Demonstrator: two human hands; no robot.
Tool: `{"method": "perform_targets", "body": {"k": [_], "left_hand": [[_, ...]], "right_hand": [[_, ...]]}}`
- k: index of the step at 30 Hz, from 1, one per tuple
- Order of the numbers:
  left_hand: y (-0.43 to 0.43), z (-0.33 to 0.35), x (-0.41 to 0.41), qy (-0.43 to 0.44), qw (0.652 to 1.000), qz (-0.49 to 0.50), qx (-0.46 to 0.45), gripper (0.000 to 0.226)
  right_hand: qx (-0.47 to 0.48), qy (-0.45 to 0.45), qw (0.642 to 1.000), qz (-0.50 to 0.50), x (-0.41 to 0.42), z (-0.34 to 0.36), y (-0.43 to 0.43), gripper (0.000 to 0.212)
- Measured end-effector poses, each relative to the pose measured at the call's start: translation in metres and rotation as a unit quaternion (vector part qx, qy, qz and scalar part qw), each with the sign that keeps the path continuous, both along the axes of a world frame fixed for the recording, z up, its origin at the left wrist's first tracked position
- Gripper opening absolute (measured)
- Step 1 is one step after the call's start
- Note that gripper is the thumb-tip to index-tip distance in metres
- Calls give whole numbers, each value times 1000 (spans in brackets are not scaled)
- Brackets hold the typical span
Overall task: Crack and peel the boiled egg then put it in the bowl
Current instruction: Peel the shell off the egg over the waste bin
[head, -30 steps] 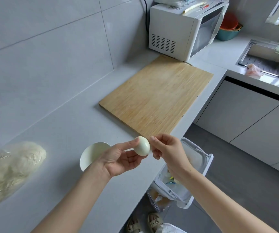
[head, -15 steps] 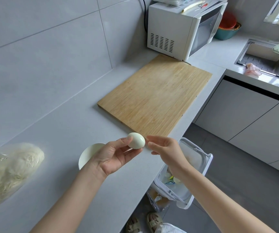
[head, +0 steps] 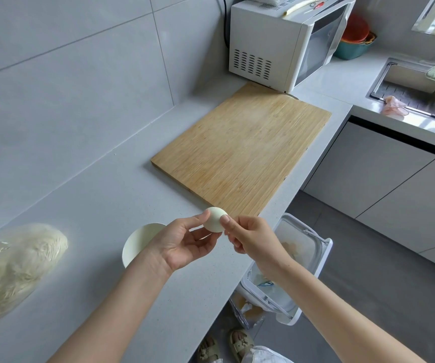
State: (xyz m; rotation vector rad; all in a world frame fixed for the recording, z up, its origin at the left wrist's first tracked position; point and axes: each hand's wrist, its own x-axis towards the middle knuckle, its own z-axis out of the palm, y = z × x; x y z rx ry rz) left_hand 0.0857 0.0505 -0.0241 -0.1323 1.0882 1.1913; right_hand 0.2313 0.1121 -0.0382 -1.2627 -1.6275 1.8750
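Note:
A smooth white boiled egg [head: 214, 219] with no shell visible on it is held in the air above the grey counter, just in front of the cutting board's near corner. My left hand [head: 182, 242] pinches it between thumb and fingers. My right hand [head: 250, 238] presses its thumb against the egg's right side. A small white bowl [head: 139, 241] stands on the counter behind my left wrist, partly hidden by it.
A bamboo cutting board [head: 245, 150] lies ahead, a white microwave [head: 284, 40] behind it. A bag of noodles [head: 9, 265] sits at the left. A white bin [head: 284, 268] with shell scraps stands on the floor below the counter edge. A sink [head: 415, 87] is at the right.
My right hand has closed in and its thumb now touches the egg; half a second ago it hovered just beside it. The egg stays in my left hand.

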Motion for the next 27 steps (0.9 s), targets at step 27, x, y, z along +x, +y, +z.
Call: {"method": "perform_targets", "body": {"k": [27], "left_hand": [[21,-4,10,-8,997,-58,55,39]], "right_hand": [[144,-91,984,-51,35,-2,21,44]]}}
